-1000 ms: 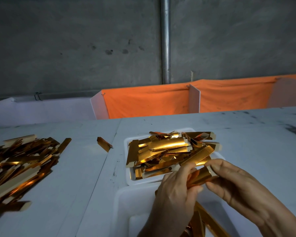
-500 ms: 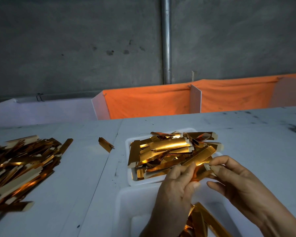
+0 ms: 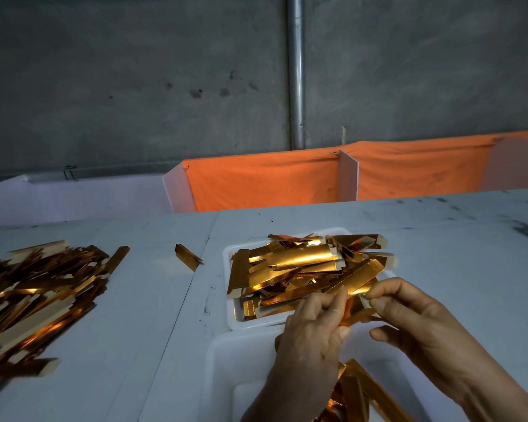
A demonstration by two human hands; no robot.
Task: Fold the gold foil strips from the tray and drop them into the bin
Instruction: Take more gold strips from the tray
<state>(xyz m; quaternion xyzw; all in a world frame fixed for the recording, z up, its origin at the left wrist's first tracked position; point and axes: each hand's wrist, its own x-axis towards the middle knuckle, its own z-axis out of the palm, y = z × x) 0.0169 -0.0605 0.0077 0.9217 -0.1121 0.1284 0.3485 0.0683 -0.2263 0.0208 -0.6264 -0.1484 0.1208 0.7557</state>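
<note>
1. my left hand [image 3: 310, 327] and right hand [image 3: 415, 324] both pinch one strip [image 3: 355, 292], mid-fold, at the tray's near edge.
2. tray [image 3: 227, 260] is piled high, most work left.
3. bin [image 3: 223, 360] holds a few folded strips [image 3: 357, 391].

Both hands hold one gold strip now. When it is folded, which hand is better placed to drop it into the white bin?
Probably the left hand. It grips the strip and sits directly above the bin opening, where folded strips already lie. The right hand pinches the strip's far end, further right.
</note>
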